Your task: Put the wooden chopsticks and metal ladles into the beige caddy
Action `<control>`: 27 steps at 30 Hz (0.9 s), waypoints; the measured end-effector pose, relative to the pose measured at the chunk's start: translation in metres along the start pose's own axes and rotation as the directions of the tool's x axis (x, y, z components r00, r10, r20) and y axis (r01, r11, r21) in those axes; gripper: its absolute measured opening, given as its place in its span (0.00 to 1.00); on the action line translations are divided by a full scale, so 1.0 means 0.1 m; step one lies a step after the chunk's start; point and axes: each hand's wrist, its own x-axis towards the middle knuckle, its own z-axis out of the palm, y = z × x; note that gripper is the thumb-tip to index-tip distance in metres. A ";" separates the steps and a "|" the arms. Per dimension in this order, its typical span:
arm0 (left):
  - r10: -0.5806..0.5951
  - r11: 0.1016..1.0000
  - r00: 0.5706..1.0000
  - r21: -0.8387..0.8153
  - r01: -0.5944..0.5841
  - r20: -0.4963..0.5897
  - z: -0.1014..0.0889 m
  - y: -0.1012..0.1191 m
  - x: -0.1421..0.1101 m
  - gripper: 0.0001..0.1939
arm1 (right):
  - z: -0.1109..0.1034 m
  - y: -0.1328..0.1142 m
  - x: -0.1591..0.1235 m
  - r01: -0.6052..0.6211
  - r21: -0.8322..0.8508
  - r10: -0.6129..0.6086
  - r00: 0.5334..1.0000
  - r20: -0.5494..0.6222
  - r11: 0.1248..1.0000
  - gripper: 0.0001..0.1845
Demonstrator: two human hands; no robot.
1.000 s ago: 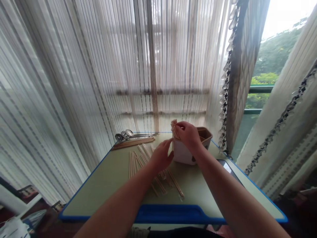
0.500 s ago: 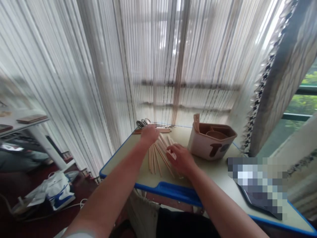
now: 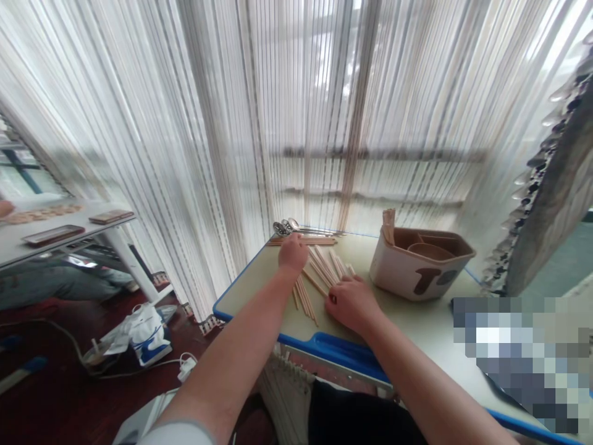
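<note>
Pale wooden chopsticks lie in two loose groups on the small table. My left hand (image 3: 293, 254) is closed at the upper ends of the left group of chopsticks (image 3: 304, 298), whose lower ends fan out below it. Over the lower ends of the right group of chopsticks (image 3: 325, 262) my right hand (image 3: 353, 301) is curled, its fingers drawn in around them. Just beyond my left hand are darker chopsticks (image 3: 319, 241) lying sideways, and behind them several metal spoons and slotted ladles (image 3: 286, 227). The fingertips of both hands are partly hidden.
A utensil holder (image 3: 407, 272) with wrapped sticks in it stands right of my hands. A dark flat object (image 3: 523, 371), pixelated, lies at the right. The table has a blue edge (image 3: 333, 350). A white table (image 3: 28, 241) and bags (image 3: 148, 337) are at left.
My view has turned left. My right hand has gone from loosely spread to curled over the chopsticks. The chopsticks now form two more separate groups; my left hand stays near their upper ends.
</note>
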 end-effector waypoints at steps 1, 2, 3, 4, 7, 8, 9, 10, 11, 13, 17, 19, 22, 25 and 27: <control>-0.030 0.999 0.999 -0.022 0.029 -0.027 -0.01 -0.02 0.01 0.16 | 0.00 0.00 0.00 -0.031 0.000 0.031 0.999 -0.022 1.000 0.11; -0.067 0.997 0.997 -0.042 0.065 -0.048 -0.01 -0.05 0.03 0.16 | -0.01 0.01 0.00 -0.068 0.011 0.068 0.997 -0.043 0.998 0.11; -0.109 0.993 0.992 -0.058 0.105 -0.060 -0.01 -0.08 0.05 0.15 | -0.02 0.02 0.00 -0.109 0.033 0.111 0.992 -0.067 0.994 0.10; -0.149 0.987 0.987 -0.066 0.145 -0.062 -0.01 -0.11 0.07 0.15 | -0.03 0.04 0.00 -0.152 0.063 0.158 0.983 -0.098 0.986 0.10; -0.236 0.972 0.972 -0.005 0.236 0.016 0.03 -0.15 0.08 0.14 | -0.07 0.15 0.00 -0.228 0.171 0.266 0.931 -0.250 0.958 0.09; -0.254 0.967 0.965 0.044 0.251 0.064 0.05 -0.15 0.07 0.15 | -0.08 0.18 0.00 -0.218 0.202 0.275 0.905 -0.324 0.955 0.09; -0.263 0.963 0.958 0.097 0.253 0.113 0.07 -0.15 0.06 0.17 | -0.09 0.22 0.00 -0.192 0.225 0.271 0.874 -0.403 0.955 0.08; -0.262 0.960 0.952 0.142 0.241 0.157 0.09 -0.14 0.04 0.18 | -0.10 0.25 -0.01 -0.155 0.241 0.256 0.840 -0.478 0.958 0.08; -0.249 0.961 0.949 0.173 0.217 0.192 0.12 -0.12 0.02 0.19 | -0.12 0.28 -0.02 -0.113 0.250 0.237 0.802 -0.549 0.962 0.07; -0.198 0.970 0.954 0.185 0.157 0.227 0.17 -0.09 -0.02 0.19 | -0.17 0.32 -0.05 -0.042 0.261 0.211 0.719 -0.662 0.964 0.05; -0.134 0.986 0.983 0.119 0.119 0.124 0.29 -0.06 -0.07 0.17 | -0.43 0.43 -0.11 0.058 0.284 0.205 0.559 -0.804 0.957 0.03; -0.134 0.989 0.989 0.064 0.130 0.057 0.36 -0.06 -0.06 0.15 | -0.62 0.53 -0.09 0.020 0.320 0.275 0.463 -0.843 0.947 0.04; -0.117 0.991 0.992 -0.064 0.114 -0.047 0.45 -0.05 0.00 0.11 | -0.88 0.76 -0.02 -0.109 0.388 0.402 0.307 -0.863 0.915 0.06; -0.027 0.988 0.984 -0.152 0.001 -0.174 0.46 -0.03 0.04 0.09 | -0.95 1.00 0.06 -0.192 0.388 0.429 0.276 -0.860 0.901 0.09; 0.050 0.977 0.970 -0.189 -0.097 -0.240 0.42 0.02 0.03 0.09 | -0.88 1.11 0.08 -0.258 0.351 0.424 0.334 -0.842 0.900 0.11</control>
